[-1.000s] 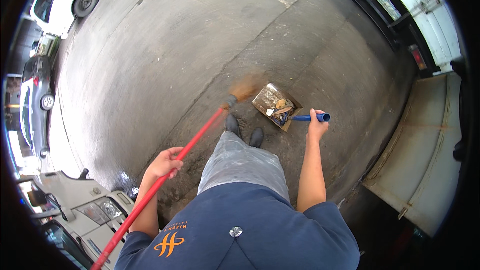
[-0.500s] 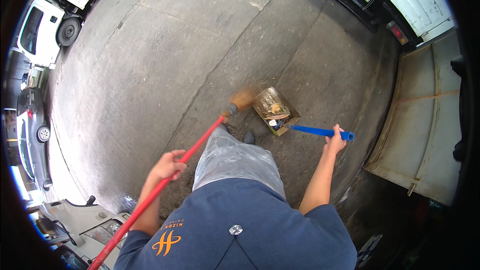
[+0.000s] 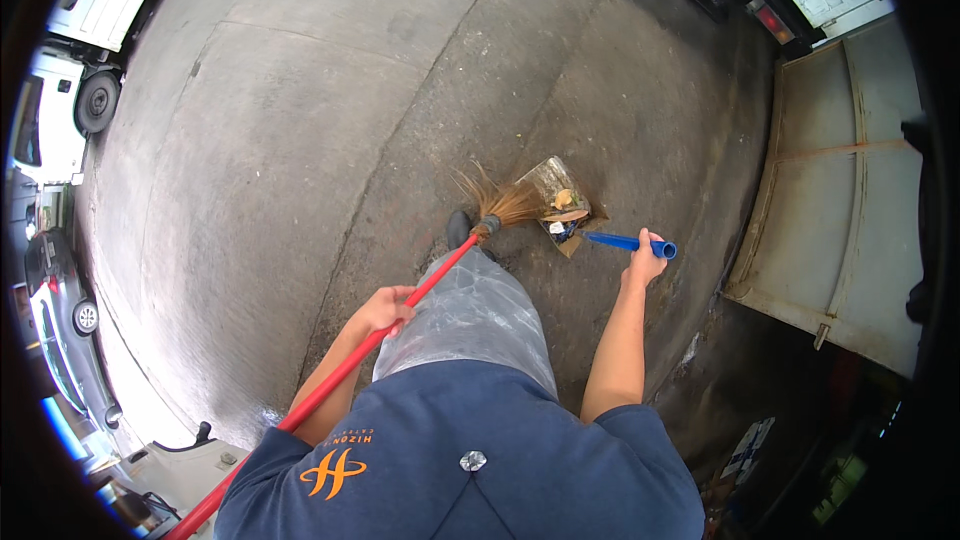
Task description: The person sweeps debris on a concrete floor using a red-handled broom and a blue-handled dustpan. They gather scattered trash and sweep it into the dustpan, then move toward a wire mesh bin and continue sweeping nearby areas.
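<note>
My left hand (image 3: 388, 310) is closed around the long red handle of a broom (image 3: 505, 204). The broom's brown bristles fan out over the concrete, and their right side reaches the open edge of a dustpan (image 3: 548, 178). In my right hand (image 3: 648, 258) is the dustpan's blue tube handle (image 3: 615, 241). The boxy pan lies low on the ground, with crumpled brown and whitish litter (image 3: 567, 202) in it. One dark boot (image 3: 459, 228) shows left of the bristles; the other is hidden behind the broom head.
Stained concrete floor (image 3: 300, 120) with seams spreads ahead. A rusty metal panel (image 3: 815, 180) stands on the right, and a truck's rear with a tail light (image 3: 770, 22) is at the far right. On the left are a white truck (image 3: 62, 115) and a grey car (image 3: 70, 325).
The broom head has swung right and nearer to me, its bristles now against the pan's edge. Both hands and the dustpan have shifted slightly left in view. One boot has stepped forward.
</note>
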Demonstrator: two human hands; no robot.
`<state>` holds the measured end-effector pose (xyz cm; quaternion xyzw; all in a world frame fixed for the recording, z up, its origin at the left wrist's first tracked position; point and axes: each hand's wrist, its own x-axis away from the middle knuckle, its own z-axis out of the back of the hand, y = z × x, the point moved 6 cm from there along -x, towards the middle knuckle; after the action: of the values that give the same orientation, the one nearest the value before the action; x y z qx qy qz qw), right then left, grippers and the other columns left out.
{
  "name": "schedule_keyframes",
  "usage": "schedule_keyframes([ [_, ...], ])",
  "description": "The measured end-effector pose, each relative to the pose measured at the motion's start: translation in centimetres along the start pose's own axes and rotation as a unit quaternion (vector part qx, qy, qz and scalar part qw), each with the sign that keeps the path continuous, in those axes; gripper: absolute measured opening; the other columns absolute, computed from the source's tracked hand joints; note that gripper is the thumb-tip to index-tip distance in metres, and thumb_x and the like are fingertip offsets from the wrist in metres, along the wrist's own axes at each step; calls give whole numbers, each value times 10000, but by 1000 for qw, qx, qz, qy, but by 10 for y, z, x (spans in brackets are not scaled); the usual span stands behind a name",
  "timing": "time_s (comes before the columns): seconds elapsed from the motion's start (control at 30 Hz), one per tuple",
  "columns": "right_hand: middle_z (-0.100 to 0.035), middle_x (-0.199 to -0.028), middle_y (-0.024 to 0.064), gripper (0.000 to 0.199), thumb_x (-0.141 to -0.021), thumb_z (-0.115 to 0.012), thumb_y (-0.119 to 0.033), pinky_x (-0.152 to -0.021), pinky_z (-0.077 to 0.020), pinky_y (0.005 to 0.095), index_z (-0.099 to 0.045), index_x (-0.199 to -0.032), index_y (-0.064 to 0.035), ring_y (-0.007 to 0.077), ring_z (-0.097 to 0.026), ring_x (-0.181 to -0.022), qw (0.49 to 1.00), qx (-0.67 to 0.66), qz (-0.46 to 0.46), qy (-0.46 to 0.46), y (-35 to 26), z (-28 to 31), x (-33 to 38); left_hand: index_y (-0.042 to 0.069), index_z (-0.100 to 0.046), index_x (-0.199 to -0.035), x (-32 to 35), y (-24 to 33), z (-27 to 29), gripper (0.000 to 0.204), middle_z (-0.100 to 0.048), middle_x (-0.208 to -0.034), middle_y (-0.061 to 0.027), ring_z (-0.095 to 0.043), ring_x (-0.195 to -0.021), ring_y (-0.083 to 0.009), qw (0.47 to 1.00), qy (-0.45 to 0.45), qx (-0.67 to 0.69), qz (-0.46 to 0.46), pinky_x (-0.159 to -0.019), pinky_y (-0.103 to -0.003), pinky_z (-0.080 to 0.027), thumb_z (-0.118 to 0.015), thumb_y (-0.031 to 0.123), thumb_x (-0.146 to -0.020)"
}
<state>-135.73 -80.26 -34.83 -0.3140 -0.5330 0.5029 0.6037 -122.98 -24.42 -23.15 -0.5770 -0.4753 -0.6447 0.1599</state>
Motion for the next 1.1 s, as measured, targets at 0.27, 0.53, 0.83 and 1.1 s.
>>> schedule_keyframes([
  [0.27, -663, -946, 58, 187, -842, -782, -76, -823, -491, 334, -659, -974, -27, 170, -619, -877, 998, 49, -29, 22, -19, 9, -11, -42, -399, -1472, 70, 108, 105, 669, -580, -655, -57, -513, -406, -140, 990, 90, -107, -33, -372, -307, -405, -602, -40, -834],
  [0.53, -667, -897, 39, 161, -839, -785, -82, -791, -488, 326, -668, -941, -37, 152, -614, -834, 1000, 24, 5, -4, -15, -23, -15, -20, -367, -1493, -83, 123, 82, 685, -588, -663, -66, -517, -410, -147, 998, 44, -32, -19, -361, -322, -398, -572, -52, -840],
  [0.83, -657, -842, 14, 129, -848, -794, -135, -553, -438, 265, -676, -879, -95, 110, -592, -688, 999, -48, -21, 8, -47, 58, -94, -72, -431, -1439, 70, 140, 21, 666, -582, -677, -69, -517, -417, -135, 982, 118, -136, -49, -375, -291, -393, -639, -42, -807],
  [1.1, -721, -982, 28, 160, -864, -768, -171, -681, -521, 312, -658, -971, -128, 145, -667, -892, 997, -48, -53, 17, -63, 182, -131, -89, -462, -1407, -20, 178, 12, 558, -585, -636, -35, -517, -407, -124, 967, 211, -55, -133, -363, -285, -417, -587, 49, -881],
])
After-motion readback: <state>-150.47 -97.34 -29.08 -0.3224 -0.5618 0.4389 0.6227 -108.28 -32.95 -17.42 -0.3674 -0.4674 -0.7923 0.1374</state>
